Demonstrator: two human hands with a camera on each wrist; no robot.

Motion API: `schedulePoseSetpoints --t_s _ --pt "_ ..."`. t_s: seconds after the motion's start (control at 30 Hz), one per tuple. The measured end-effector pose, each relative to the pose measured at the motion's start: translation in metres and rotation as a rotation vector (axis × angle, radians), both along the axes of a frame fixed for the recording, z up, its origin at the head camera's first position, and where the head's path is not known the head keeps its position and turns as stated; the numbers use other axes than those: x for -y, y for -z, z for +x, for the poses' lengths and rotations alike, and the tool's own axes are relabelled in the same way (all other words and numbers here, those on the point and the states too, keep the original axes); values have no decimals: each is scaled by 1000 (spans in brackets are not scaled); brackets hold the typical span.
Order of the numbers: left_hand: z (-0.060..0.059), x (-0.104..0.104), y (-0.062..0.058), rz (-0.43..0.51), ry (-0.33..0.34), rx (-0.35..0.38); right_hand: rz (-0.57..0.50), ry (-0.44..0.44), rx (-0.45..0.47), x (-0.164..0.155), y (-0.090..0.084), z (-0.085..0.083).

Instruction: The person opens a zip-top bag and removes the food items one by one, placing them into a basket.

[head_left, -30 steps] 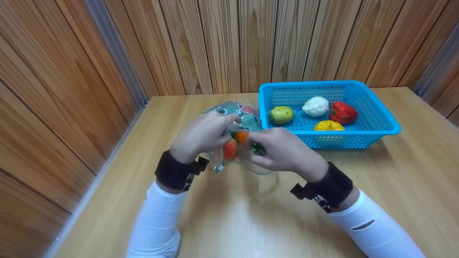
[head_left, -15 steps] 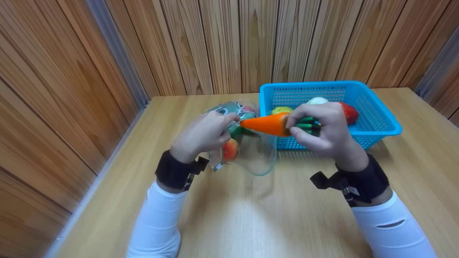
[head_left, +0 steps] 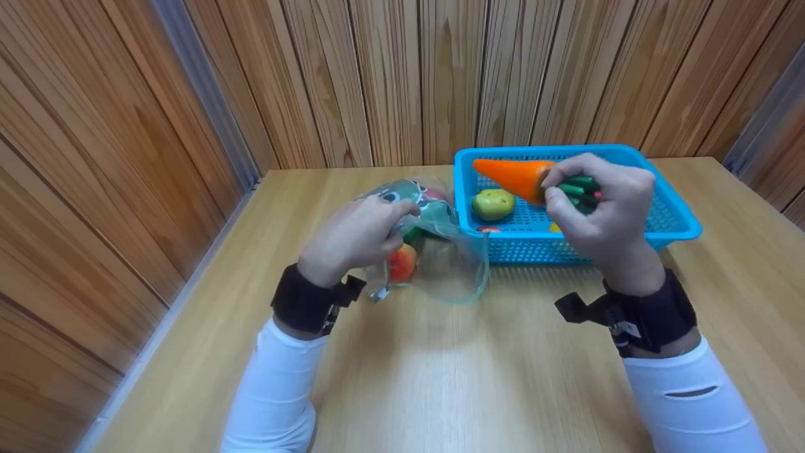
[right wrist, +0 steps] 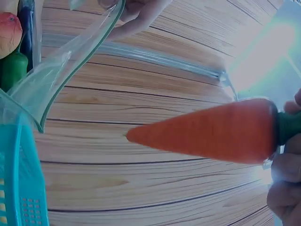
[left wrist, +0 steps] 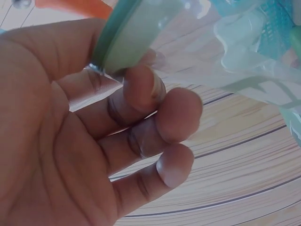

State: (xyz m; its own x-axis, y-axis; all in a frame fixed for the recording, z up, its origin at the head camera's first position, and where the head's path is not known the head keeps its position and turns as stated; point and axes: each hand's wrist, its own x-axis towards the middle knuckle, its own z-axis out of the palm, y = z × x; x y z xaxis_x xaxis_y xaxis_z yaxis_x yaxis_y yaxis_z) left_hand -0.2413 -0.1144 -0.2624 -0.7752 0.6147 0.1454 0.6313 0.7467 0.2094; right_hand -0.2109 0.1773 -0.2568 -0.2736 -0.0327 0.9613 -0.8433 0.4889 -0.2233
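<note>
My right hand (head_left: 607,214) holds an orange carrot (head_left: 516,179) by its green stalks, above the blue basket (head_left: 528,251). The carrot's tip points left; in the right wrist view the whole carrot (right wrist: 211,134) shows. At the table's middle, my left hand (head_left: 358,236) pinches the green-edged rim of a clear plastic bag (head_left: 412,194) between thumb and fingers, the other fingers loosely bent. The bag's mouth gapes toward the front right. Inside lies a red-yellow fruit (head_left: 402,263); the right wrist view also shows a green pepper (right wrist: 14,70) and a long dark vegetable (right wrist: 27,28) there.
The basket stands right of the bag, close against it. In it lie a yellow-green fruit (head_left: 494,205), a sliver of something red (head_left: 489,229) and a bit of yellow; my right hand hides the rest. Wood-panelled walls (head_left: 402,82) border the table behind and at left.
My right hand has drawn the carrot out of the bag and carried it up and right, over the basket. My left hand has stayed at the bag's rim.
</note>
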Motion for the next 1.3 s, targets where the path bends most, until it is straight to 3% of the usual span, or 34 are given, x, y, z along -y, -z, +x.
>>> schedulePoseSetpoints --t_s 0.1,0.17,0.33,0.5,0.67,0.73,0.83,0.9,0.97,1.03,1.13,1.2,1.3 --pt "0 0 0 -1 1 -8 67 126 89 -6 1 -8" --pt "-1 1 0 -6 6 -25 141 224 201 -11 4 -16" --pt "-1 2 2 -18 14 -54 296 374 602 -25 22 -44" --pt "0 2 2 -11 15 -53 461 319 950 -40 43 -69" --pt "1 1 1 1 22 -45 696 228 1157 -50 56 -80" --pt "1 1 0 3 21 -37 715 224 1173 -49 56 -78" --pt "1 1 0 4 17 -31 651 244 1131 -43 49 -72" --pt "1 1 -1 3 17 -30 593 249 1038 -37 43 -67" --pt "1 1 -1 5 17 -30 536 196 861 -29 39 -61" --pt "2 1 0 9 19 -28 500 66 642 -19 36 -55" --pt "4 0 -1 12 33 -27 510 -207 365 -3 35 -45" --pt "6 -1 -2 6 48 -31 578 -386 346 9 33 -37" --pt "11 -3 -4 -4 72 -39 756 -549 554 24 32 -24"
